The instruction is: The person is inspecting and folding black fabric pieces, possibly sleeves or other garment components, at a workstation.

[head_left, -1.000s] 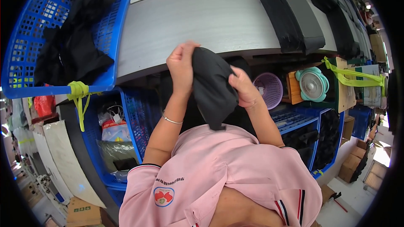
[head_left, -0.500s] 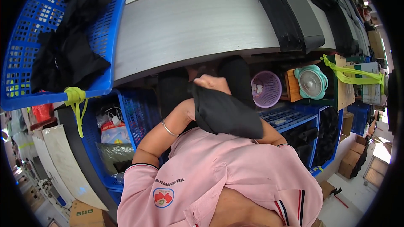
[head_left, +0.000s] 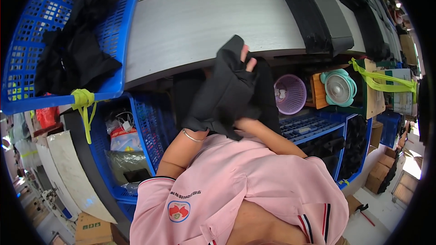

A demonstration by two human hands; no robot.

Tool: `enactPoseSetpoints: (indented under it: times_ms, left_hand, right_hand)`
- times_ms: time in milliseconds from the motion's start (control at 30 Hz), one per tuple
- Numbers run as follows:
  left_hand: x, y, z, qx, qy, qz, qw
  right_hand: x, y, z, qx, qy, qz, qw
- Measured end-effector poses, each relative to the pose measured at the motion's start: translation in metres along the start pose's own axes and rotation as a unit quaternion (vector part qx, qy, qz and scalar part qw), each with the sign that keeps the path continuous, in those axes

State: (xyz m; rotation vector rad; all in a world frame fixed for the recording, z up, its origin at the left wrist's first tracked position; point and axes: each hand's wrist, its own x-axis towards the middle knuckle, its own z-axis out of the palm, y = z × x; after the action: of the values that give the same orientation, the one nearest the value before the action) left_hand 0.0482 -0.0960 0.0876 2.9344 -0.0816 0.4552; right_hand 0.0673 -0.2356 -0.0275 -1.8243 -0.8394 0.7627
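Observation:
A black cloth piece (head_left: 222,93) is held up above my lap and partly smeared by motion. It covers my left wrist and most of my left hand (head_left: 247,59). Two fingertips of that hand show at the cloth's far end, bent against a fold. My left forearm, with a silver bangle, enters the cloth from the near left. Against the cloth's near right side is my right hand (head_left: 244,124), blurred, its fingers hidden by the fabric.
Ahead lies a grey table (head_left: 209,27) with stacked black pieces (head_left: 318,18). A blue basket (head_left: 63,105) of black cloth stands far left. Beside my legs are a blue crate (head_left: 147,131), a purple basket (head_left: 290,95), a small teal fan (head_left: 338,87) and a blue rack (head_left: 313,129).
The cloth has swung from lying across my forearms to standing up toward the table. My left fingertips now show at its far end. My right hand has drawn back toward my body.

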Motion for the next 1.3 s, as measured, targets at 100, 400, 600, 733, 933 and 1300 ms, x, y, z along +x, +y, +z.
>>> enactPoseSetpoints:
  times_ms: [100, 400, 600, 733, 933, 1300]
  left_hand:
    - [-0.015, -0.011, 0.003, 0.105, -0.010, -0.025, 0.994]
    - [-0.044, 0.001, 0.014, -0.348, -0.077, -0.147, 0.923]
    - [-0.051, -0.043, 0.013, -0.376, 0.073, -0.169, 0.908]
    - [-0.067, -0.058, 0.016, -0.413, 0.060, -0.152, 0.896]
    - [-0.068, -0.030, 0.027, -0.881, 0.140, -0.312, 0.326]
    - [-0.109, -0.056, 0.050, -0.536, -0.010, -0.167, 0.828]
  right_hand:
    - [-0.010, -0.021, -0.041, 0.073, 0.128, 0.122, 0.981]
    - [0.020, -0.070, -0.067, 0.171, 0.099, -0.023, 0.980]
    - [0.006, -0.071, -0.084, 0.544, 0.034, -0.053, 0.837]
    - [0.002, -0.082, -0.116, 0.478, 0.106, -0.103, 0.866]
    - [0.014, -0.089, -0.079, 0.073, 0.119, -0.061, 0.988]
    - [0.022, -0.093, -0.081, 0.458, -0.058, -0.031, 0.887]
